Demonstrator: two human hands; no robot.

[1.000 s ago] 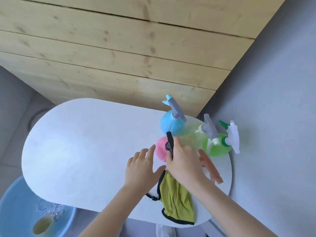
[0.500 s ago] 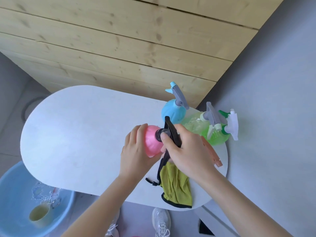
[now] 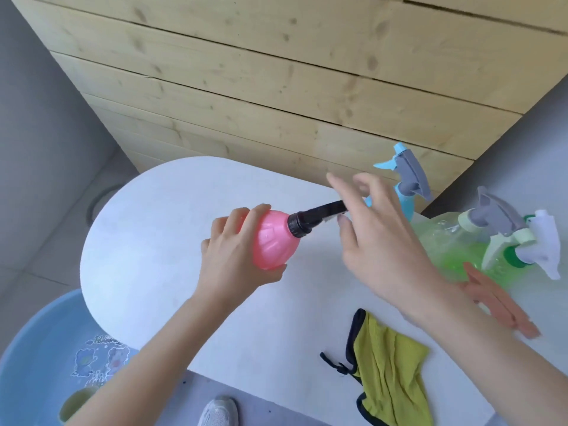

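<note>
Left hand (image 3: 236, 256): fingers curled round the bulbous, ribbed pink bottle (image 3: 273, 244), held tipped sideways above the middle of the smooth white oval table (image 3: 153, 241). The glossy black spray head (image 3: 316, 216) points right. Right hand (image 3: 381, 250): fingers spread loosely at the head's tip; contact blurred, cannot tell.

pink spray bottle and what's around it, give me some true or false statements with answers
1. The left hand grips the pink bottle. True.
2. The yellow-green cloth lies on the table. True.
3. The pink bottle stands upright. False: it is held tilted, with its black spray head pointing toward the right hand.
4. The right hand holds the cloth. False: its fingers are spread beside the spray head and it holds nothing.
</note>
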